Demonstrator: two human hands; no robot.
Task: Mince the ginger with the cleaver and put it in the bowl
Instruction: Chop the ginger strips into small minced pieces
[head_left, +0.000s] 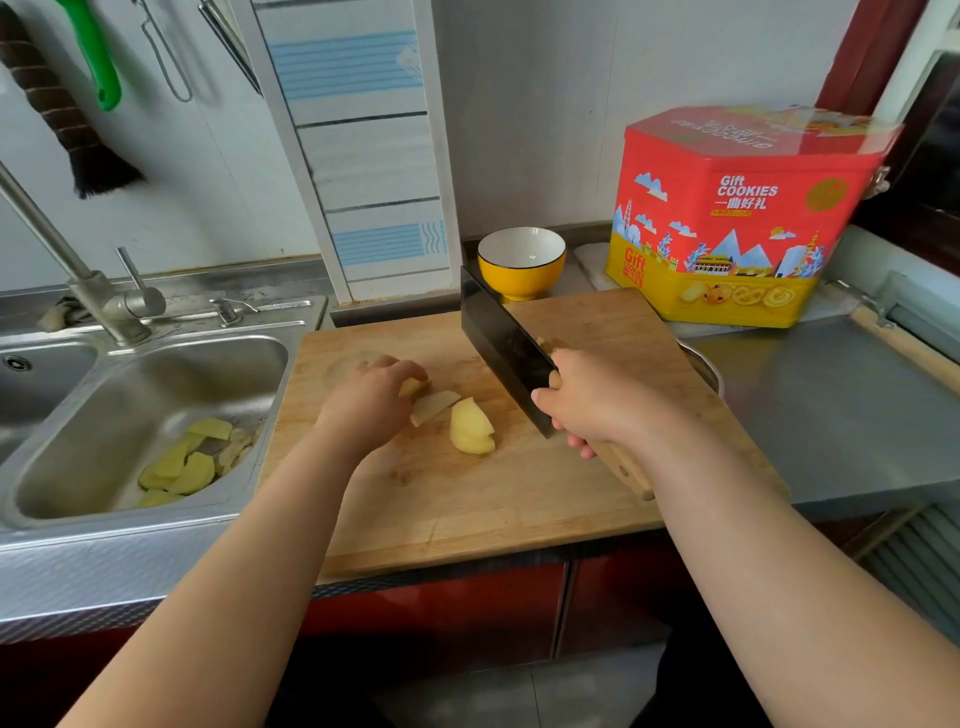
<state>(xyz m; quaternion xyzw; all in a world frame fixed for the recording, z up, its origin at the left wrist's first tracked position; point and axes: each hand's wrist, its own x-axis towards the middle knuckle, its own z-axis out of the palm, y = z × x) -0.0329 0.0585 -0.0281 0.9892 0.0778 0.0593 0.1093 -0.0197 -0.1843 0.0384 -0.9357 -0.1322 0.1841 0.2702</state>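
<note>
Wooden cutting board (467, 493) fills the desk (831, 405) from the head camera; the left hand (371, 402) curls down onto one ginger piece (413, 387), fingertips closed over it; a pale slice (434, 406) lies just beside, and a stack of peeled ginger slices (471, 427) sits near the board's middle; the right hand (592, 400) is wrapped tight round the cleaver (506, 349), dark blade tilted above the board, right of the ginger; the yellow bowl (521, 262) stands behind the board, a red cookie tin (737, 218) right of it; peelings (192, 462) lie in the steel sink (78, 509).
</note>
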